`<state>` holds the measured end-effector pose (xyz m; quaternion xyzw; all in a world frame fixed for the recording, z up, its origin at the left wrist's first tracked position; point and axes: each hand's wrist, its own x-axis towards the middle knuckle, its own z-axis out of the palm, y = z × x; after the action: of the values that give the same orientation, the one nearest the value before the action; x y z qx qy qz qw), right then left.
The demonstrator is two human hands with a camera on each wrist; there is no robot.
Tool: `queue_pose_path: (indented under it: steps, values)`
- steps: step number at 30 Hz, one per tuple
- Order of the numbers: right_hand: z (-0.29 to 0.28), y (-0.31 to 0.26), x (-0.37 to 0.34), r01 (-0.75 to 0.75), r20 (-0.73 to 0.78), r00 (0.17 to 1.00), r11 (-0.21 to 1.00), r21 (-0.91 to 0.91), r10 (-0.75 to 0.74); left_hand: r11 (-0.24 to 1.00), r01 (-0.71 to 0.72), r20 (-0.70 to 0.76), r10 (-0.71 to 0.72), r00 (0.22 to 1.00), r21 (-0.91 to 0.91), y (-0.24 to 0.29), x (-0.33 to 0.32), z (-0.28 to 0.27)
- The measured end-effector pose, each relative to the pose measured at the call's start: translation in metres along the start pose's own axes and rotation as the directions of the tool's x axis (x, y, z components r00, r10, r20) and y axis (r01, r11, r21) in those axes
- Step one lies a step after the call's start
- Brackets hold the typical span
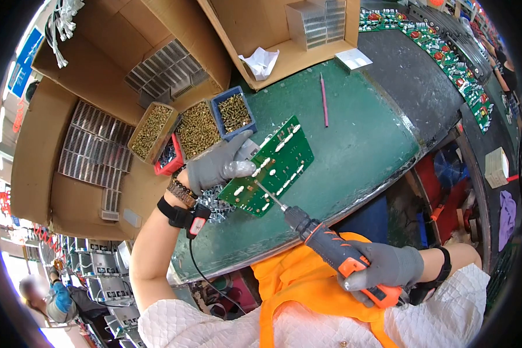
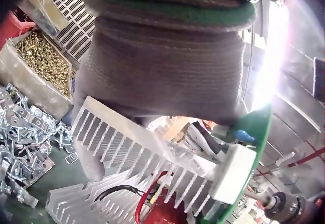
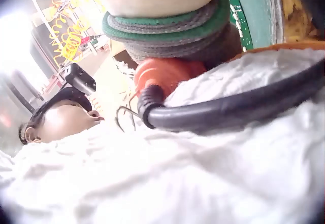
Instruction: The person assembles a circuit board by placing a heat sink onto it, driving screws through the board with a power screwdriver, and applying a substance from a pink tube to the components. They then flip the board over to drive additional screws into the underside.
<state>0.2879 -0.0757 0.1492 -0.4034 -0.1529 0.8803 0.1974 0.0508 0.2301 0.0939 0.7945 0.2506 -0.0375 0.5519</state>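
Observation:
In the head view, my gloved left hand grips a green circuit board by its far-left side, holding it tilted with the soldered face towards me. Finned metal heat sinks sit behind the board in the left wrist view, below the glove, with a red and a black wire by them. My gloved right hand holds an orange and grey electric screwdriver. Its long bit reaches the board's face near my left fingertips. The right wrist view shows the tool's orange end and black cable.
Bins of brass screws stand behind my left hand, beside a pile of metal clips. Cardboard boxes with finned metal parts line the left and back. A pink pen-like stick lies on the green table. More boards line the right.

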Motion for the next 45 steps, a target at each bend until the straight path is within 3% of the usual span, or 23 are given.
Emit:
queue_pose_path:
  steps: [2,10,12,15,17,18,19,20,22,24,26,28,30,33,34,36,38,39,40,41,42,44,45]
  values:
    - [0.013,0.000,0.000,-0.015,-0.058,0.998,0.999,0.031,0.017,0.997,0.006,-0.013,-0.007,1.000,-0.072,-0.002,-0.002,0.004]
    - [0.025,0.007,0.004,0.041,-0.062,0.997,0.995,0.093,-0.035,1.000,-0.009,0.028,0.009,1.000,0.005,-0.003,-0.001,-0.001]
    - [0.017,0.007,-0.008,0.035,-0.028,0.999,0.996,0.080,-0.033,0.981,-0.051,0.044,0.044,0.998,0.186,0.005,-0.006,-0.006]
    - [0.000,0.011,-0.029,0.053,0.041,0.998,0.998,-0.027,-0.052,0.975,-0.054,0.034,0.048,0.998,0.215,-0.010,-0.015,-0.015]
    - [-0.005,0.011,-0.040,0.128,-0.012,0.992,0.991,-0.044,-0.129,0.993,0.037,0.040,-0.033,0.999,-0.110,-0.023,-0.021,-0.028]
    - [-0.006,0.011,-0.042,0.128,-0.011,0.992,0.990,-0.054,-0.129,0.994,0.033,0.031,-0.030,0.999,-0.109,-0.028,-0.022,-0.038]
    - [-0.006,0.012,-0.044,0.149,-0.097,0.983,0.987,-0.057,-0.154,0.990,0.131,-0.217,-0.115,0.969,0.058,-0.031,-0.020,-0.051]
    - [-0.006,0.012,-0.045,0.172,-0.183,0.966,0.983,-0.062,-0.180,0.946,0.262,-0.463,-0.148,0.874,0.193,-0.036,-0.018,-0.060]
    - [-0.004,0.011,-0.042,0.208,-0.196,0.957,0.977,-0.050,-0.214,0.652,0.542,-0.610,-0.151,0.778,0.531,-0.061,-0.008,-0.067]
    - [-0.007,0.014,-0.036,0.235,-0.161,0.958,0.972,-0.026,-0.236,0.490,0.516,-0.566,-0.055,0.823,0.702,-0.094,0.010,-0.070]
    - [-0.011,0.015,-0.032,0.240,-0.129,0.960,0.969,-0.065,-0.247,0.516,0.527,-0.619,0.009,0.786,0.676,-0.094,0.020,-0.071]
    - [-0.008,0.014,-0.030,0.214,-0.130,0.966,0.973,-0.090,-0.225,0.496,0.592,-0.629,-0.112,0.769,0.635,-0.088,0.028,-0.072]
    - [-0.009,0.013,-0.030,0.217,-0.117,0.966,0.970,-0.108,-0.229,0.486,0.611,-0.662,-0.085,0.745,0.625,-0.084,0.025,-0.074]
    - [-0.013,0.013,-0.031,0.223,-0.081,0.969,0.966,-0.133,-0.235,0.607,0.626,-0.758,-0.059,0.650,0.490,-0.063,0.009,-0.069]
    - [-0.014,0.013,-0.031,0.230,-0.074,0.968,0.964,-0.137,-0.241,0.605,0.627,-0.757,-0.059,0.651,0.491,-0.064,0.005,-0.070]
    - [-0.013,0.012,-0.032,0.238,-0.069,0.966,0.962,-0.136,-0.248,0.726,0.512,-0.780,0.054,0.623,0.459,-0.066,-0.003,-0.074]
    - [-0.010,0.007,-0.034,0.214,-0.104,0.966,0.956,-0.200,-0.238,0.780,0.507,-0.792,-0.024,0.610,0.367,-0.038,-0.011,-0.069]
    - [-0.011,0.006,-0.034,0.216,-0.105,0.965,0.956,-0.197,-0.239,0.921,0.379,-0.802,-0.161,0.576,0.087,-0.025,-0.015,-0.065]
    - [-0.014,0.005,-0.032,0.216,-0.091,0.965,0.939,-0.267,-0.248,0.953,0.221,-0.769,-0.300,0.565,-0.210,-0.011,-0.018,-0.061]
    - [-0.016,0.005,-0.031,0.217,-0.076,0.964,0.917,-0.336,-0.256,0.951,0.024,-0.743,-0.256,0.618,-0.307,0.000,-0.026,-0.053]
    - [-0.017,0.004,-0.030,0.221,-0.074,0.963,0.918,-0.331,-0.258,0.952,0.028,-0.741,-0.255,0.621,-0.304,0.014,-0.031,-0.041]
    - [-0.015,0.002,-0.026,0.232,-0.069,0.954,0.864,-0.448,-0.292,0.803,-0.433,-0.724,0.003,0.690,-0.409,0.038,-0.040,-0.013]
    - [-0.013,0.000,-0.025,0.234,-0.065,0.954,0.864,-0.445,-0.292,0.806,-0.429,-0.724,0.001,0.690,-0.408,0.043,-0.046,-0.004]
